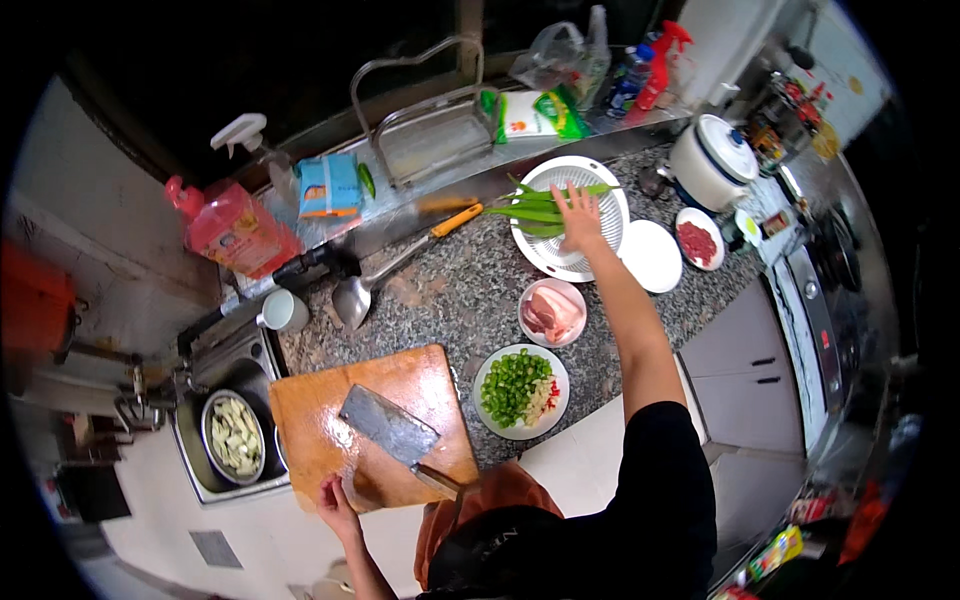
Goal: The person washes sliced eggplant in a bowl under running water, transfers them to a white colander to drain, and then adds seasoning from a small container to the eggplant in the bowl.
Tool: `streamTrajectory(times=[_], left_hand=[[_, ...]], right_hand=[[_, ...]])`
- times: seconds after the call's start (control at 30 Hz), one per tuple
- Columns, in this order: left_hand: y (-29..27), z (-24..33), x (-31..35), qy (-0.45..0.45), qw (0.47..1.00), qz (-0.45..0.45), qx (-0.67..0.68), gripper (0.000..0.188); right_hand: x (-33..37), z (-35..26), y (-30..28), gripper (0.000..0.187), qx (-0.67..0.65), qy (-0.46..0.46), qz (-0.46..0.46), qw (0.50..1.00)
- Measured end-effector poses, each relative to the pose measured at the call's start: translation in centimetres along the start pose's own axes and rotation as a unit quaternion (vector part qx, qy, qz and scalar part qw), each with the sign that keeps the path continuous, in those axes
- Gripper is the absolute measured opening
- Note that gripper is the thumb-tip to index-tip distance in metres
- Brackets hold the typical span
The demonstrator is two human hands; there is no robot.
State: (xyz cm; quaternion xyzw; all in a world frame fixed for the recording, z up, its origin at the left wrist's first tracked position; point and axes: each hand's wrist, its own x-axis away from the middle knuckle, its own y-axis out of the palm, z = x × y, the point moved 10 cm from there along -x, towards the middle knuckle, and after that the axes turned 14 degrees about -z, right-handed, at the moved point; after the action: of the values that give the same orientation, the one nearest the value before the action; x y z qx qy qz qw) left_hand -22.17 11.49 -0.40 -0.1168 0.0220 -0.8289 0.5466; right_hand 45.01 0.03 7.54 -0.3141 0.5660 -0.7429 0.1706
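Note:
My right hand reaches over a white colander at the back of the counter. Its fingers are spread on long, flat green leaves, whose tips stick out past the rim. Down at the near left corner of a wooden cutting board, my left hand rests with loosely bent fingers and nothing visible in it. A cleaver lies flat on the wet board, its handle toward me. Right of the board sits a plate of chopped green pepper with minced garlic and red bits.
Behind that plate is a bowl of raw meat. A white plate, a bowl of red minced meat and a white cooker stand right. Left are a spatula, a mug and a sink holding a bowl of pale pieces.

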Motion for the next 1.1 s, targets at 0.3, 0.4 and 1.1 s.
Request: streamTrajectory(times=[0.3,0.4,1.1], left_hand=[[3.6,2.2,2.4,-0.024,0.998,0.007,-0.059,0.012],[5.3,2.1,2.7,-0.035,0.998,0.007,-0.042,0.011],[43.1,10.2,-10.6,-0.17,0.885,-0.383,0.202,0.039]], right_hand=[[-4.9,-2.0,1.3,0.093,-0.022,-0.152,-0.035,0.988],[-4.9,-1.9,0.7,0.076,-0.041,-0.173,0.008,0.984],[20.6,12.6,4.8,0.062,-0.153,-0.057,-0.191,0.968]])
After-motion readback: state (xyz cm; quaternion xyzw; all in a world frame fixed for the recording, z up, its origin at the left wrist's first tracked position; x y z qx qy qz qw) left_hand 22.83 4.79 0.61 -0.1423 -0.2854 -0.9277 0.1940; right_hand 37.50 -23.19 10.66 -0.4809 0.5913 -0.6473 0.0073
